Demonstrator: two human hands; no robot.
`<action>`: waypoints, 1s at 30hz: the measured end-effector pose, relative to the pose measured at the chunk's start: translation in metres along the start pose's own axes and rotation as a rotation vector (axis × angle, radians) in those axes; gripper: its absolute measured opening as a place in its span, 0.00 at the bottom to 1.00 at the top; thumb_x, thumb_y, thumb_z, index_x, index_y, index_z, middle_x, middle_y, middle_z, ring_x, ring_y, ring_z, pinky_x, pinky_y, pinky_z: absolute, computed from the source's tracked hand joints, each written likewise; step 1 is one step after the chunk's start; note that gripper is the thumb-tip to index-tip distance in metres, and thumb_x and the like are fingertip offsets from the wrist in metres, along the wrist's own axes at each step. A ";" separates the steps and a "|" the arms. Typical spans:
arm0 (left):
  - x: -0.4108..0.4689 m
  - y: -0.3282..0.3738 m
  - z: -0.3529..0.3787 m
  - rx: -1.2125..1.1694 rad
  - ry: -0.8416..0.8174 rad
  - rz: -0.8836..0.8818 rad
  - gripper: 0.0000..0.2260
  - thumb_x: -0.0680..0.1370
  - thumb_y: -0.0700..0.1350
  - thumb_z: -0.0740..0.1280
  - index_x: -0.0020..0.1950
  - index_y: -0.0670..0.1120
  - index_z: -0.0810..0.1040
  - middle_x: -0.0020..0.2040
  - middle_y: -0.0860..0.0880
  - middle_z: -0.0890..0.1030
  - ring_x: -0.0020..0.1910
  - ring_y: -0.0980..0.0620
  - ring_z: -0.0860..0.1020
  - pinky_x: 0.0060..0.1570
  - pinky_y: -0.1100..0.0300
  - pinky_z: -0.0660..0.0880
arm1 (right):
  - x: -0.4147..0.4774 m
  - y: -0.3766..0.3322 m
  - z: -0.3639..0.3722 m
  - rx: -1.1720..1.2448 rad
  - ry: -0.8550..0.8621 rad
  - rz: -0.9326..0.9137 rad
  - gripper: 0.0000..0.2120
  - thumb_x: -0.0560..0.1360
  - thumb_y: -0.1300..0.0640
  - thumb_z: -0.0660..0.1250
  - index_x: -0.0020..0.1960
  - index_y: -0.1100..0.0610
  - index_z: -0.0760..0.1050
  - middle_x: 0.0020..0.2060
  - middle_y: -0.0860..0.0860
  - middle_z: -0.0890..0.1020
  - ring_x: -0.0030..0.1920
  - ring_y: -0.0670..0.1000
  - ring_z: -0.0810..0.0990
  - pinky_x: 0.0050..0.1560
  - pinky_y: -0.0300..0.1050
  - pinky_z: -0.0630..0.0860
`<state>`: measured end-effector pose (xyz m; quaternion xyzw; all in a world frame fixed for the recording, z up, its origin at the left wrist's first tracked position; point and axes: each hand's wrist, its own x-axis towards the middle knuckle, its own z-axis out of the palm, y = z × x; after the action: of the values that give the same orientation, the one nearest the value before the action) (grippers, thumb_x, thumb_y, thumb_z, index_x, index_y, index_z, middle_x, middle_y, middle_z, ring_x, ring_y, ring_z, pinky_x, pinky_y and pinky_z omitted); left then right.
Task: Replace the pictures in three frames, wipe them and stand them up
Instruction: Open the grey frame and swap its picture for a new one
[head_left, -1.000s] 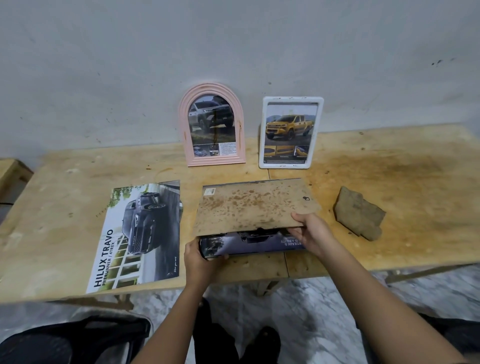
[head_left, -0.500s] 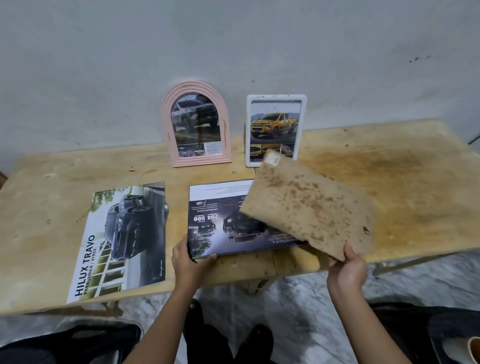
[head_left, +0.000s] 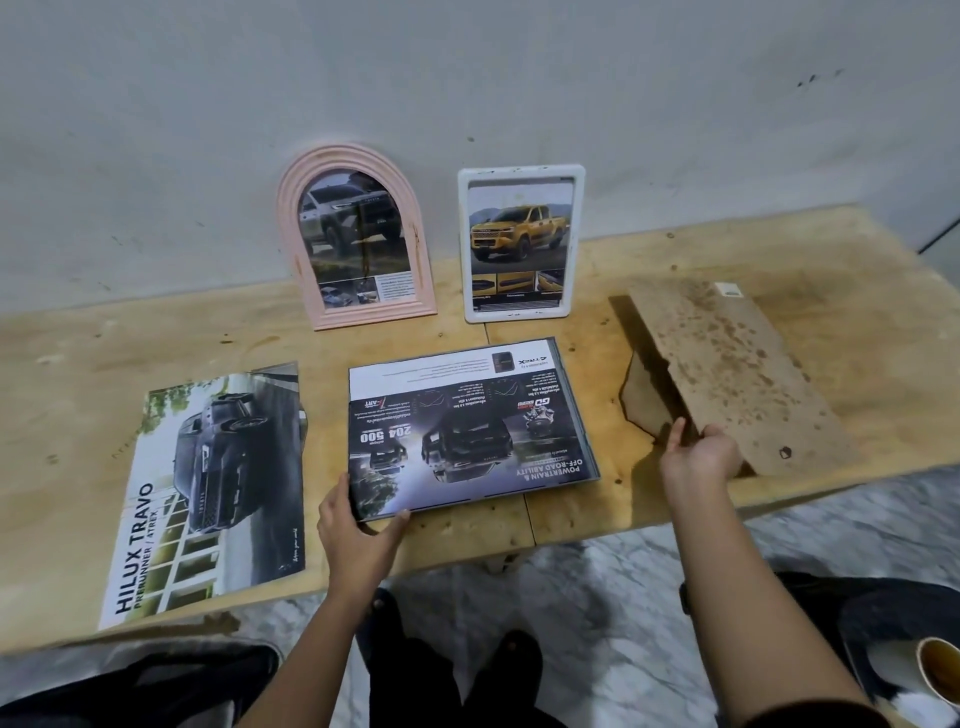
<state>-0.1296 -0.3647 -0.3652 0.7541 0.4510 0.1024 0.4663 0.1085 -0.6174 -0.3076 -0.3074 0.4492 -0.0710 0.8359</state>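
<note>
— Now, where is the stained backing board seen?

— At the right of the table, well apart from the flat frame. Half a second ago it was held tilted in the air over that frame's right side, and a second ago it lay on top of it. It is now slanted over the brown cloth, which is partly hidden beneath it.

— How is it held?

— Its near edge is gripped by the right hand, thumb and fingers closed on it.

— And the frame?

— It is laid flat at the middle of the table. Its dark truck picture is fully uncovered and seen upside down. The near left corner is gripped by the left hand, as before.

— What else is shown?

— A pink arched frame and a white frame are stood against the wall, each filled with a truck picture. A loose truck poster is laid at the left, unmoved.
</note>
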 end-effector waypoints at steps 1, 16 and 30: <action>0.000 -0.001 0.000 0.008 0.000 0.002 0.45 0.64 0.55 0.74 0.76 0.46 0.58 0.71 0.44 0.61 0.71 0.44 0.59 0.69 0.46 0.61 | 0.005 -0.002 0.008 -0.006 0.011 0.000 0.21 0.79 0.62 0.55 0.71 0.50 0.62 0.63 0.54 0.70 0.57 0.52 0.73 0.39 0.39 0.79; 0.006 -0.003 0.001 0.059 0.006 -0.002 0.43 0.65 0.51 0.78 0.75 0.47 0.60 0.70 0.44 0.62 0.69 0.44 0.61 0.68 0.48 0.62 | -0.028 0.041 -0.003 -1.040 -0.259 -0.265 0.09 0.75 0.66 0.60 0.53 0.60 0.76 0.54 0.57 0.80 0.51 0.53 0.78 0.56 0.48 0.75; 0.004 0.005 0.000 0.073 -0.023 -0.018 0.41 0.68 0.47 0.76 0.75 0.47 0.58 0.69 0.45 0.63 0.68 0.46 0.62 0.65 0.52 0.63 | -0.053 0.086 -0.001 -2.129 -0.602 -0.606 0.37 0.67 0.42 0.72 0.65 0.62 0.63 0.62 0.61 0.67 0.62 0.59 0.66 0.58 0.50 0.69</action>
<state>-0.1250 -0.3626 -0.3623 0.7676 0.4558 0.0728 0.4447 0.0630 -0.5285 -0.3200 -0.9586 -0.0291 0.2232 0.1742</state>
